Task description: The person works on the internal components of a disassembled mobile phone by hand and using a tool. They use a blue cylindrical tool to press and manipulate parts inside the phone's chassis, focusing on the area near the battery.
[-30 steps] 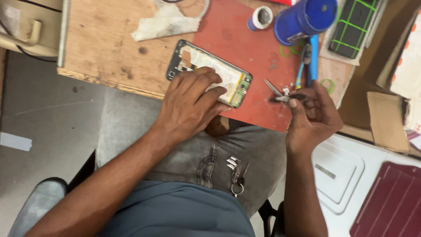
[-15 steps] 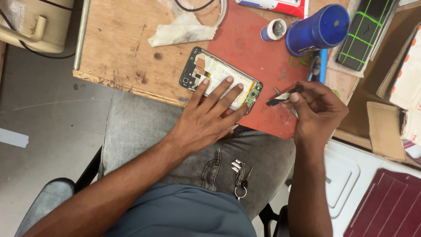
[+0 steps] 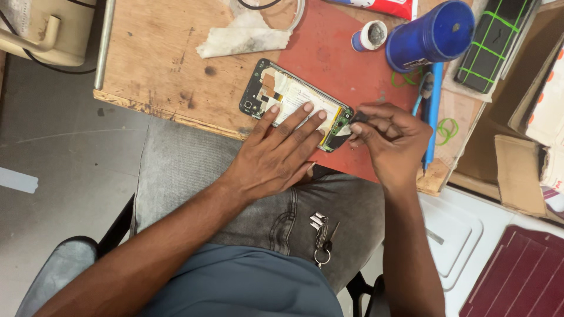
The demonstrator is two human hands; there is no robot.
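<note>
Since half a second ago, the right hand (image 3: 390, 144) has been brought in from clear of the phone, and its pinched fingertips (image 3: 356, 126) now press a small dark tool, seemingly tweezers, to the lower end of the opened smartphone (image 3: 294, 104). The phone is pinned flat at the near edge of the wooden workbench (image 3: 158, 58), partly on a red mat (image 3: 341, 64), by the spread fingers of the left hand (image 3: 276, 155). Steady downward pressure and small tool movements are judged best here.
</note>
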